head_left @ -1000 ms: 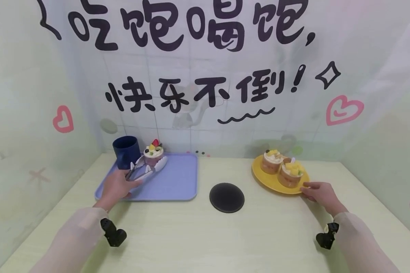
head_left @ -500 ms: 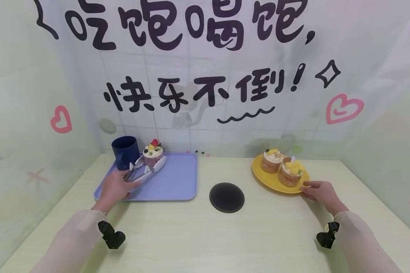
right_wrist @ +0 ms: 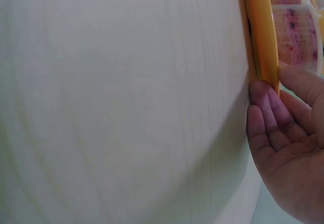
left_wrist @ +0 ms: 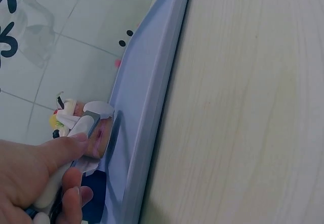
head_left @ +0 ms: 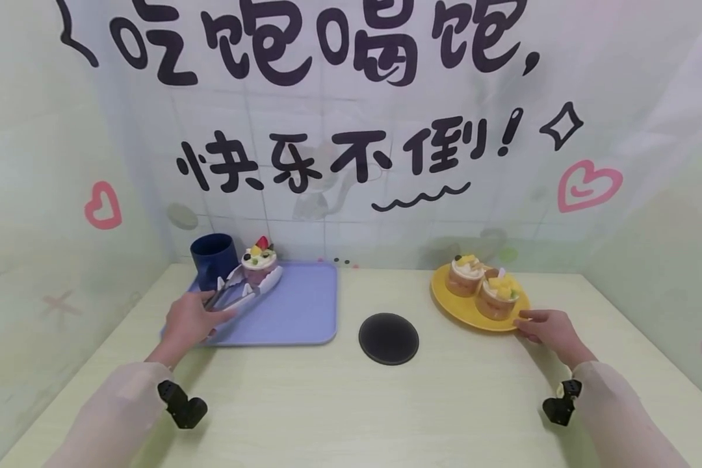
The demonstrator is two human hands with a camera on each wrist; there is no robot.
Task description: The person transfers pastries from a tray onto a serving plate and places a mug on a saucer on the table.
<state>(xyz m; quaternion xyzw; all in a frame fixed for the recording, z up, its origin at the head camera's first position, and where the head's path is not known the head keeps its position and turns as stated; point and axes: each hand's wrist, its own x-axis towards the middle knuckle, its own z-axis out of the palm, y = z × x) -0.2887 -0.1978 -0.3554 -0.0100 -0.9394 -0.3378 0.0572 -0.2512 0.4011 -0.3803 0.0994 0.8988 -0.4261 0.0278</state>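
Observation:
My left hand (head_left: 190,322) grips a pair of tongs (head_left: 248,300) with white scalloped tips, thumb on one arm. The tips lie either side of a fruit-topped dessert cup (head_left: 260,268) at the back left of the lavender tray (head_left: 304,312). In the left wrist view, a tip overlaps the cup's side (left_wrist: 98,138). At the right, my right hand (head_left: 552,333) pinches the near rim of a yellow plate (head_left: 465,313), thumb above and fingers beneath. Two more dessert cups stand on it, one with pale cream and fruit (head_left: 465,278), one with yellow cubes (head_left: 499,298).
A dark blue mug (head_left: 214,257) stands on the tray's back left corner, close beside the tongs. Between tray and plate, a round black disc (head_left: 389,338) lies on the pale wooden table (head_left: 380,416). Printed sheets (head_left: 351,227) wall in the back and sides.
My left hand has drifted slightly left and back toward me, the tongs moving with it. My right hand stays at the plate's rim, and the plate has not moved.

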